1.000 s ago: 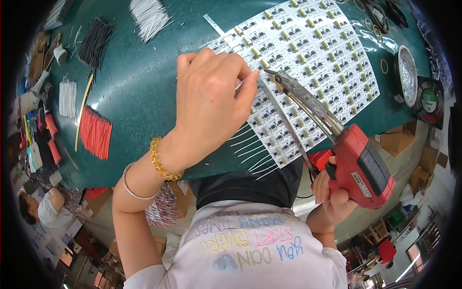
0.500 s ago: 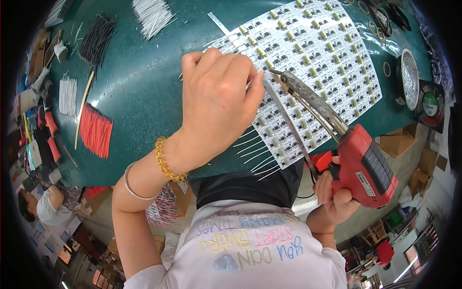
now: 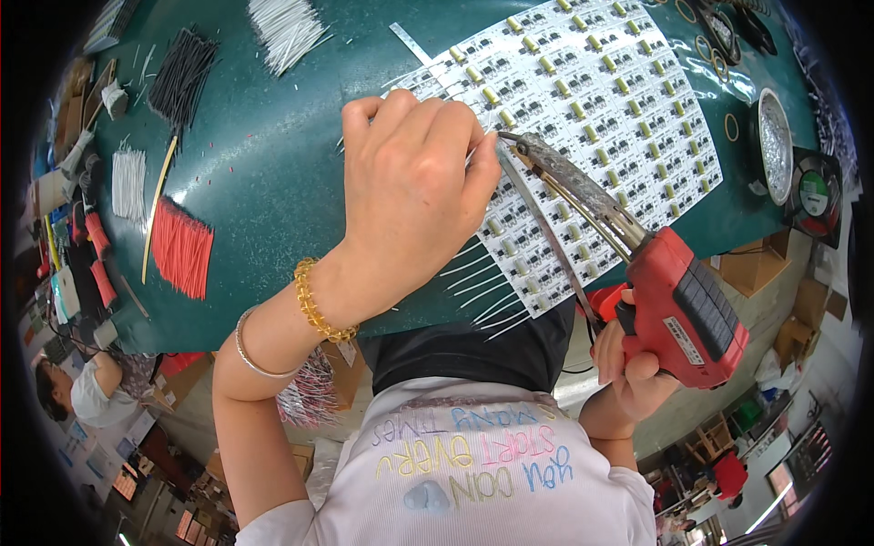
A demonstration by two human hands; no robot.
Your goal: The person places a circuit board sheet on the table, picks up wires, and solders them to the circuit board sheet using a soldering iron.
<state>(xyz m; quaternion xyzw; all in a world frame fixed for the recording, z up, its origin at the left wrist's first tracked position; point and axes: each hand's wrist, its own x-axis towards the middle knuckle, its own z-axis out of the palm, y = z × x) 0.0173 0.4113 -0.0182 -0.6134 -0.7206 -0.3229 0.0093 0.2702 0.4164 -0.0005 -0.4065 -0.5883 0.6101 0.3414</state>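
A white panel of small circuit boards, with rows of yellowish parts and black chips, lies on the green table. Over its left edge my left hand is closed, thumb and forefinger pinched on a thin white wire, mostly hidden by the fingers. My right hand grips a red soldering gun by its handle. The gun's dark tip meets the panel area right beside my left fingertips. A narrow metal strip runs across the panel under the tip. Several white wires stick out from the panel's near left edge.
Bundles of black wires, white wires and red wires lie to the left, by a thin wooden stick. A metal bowl, a solder spool and rubber bands are at the right.
The soldering gun has shifted slightly left, bringing its tip closer to my left fingertips. The panel has slid a little left; my left hand has hardly moved.
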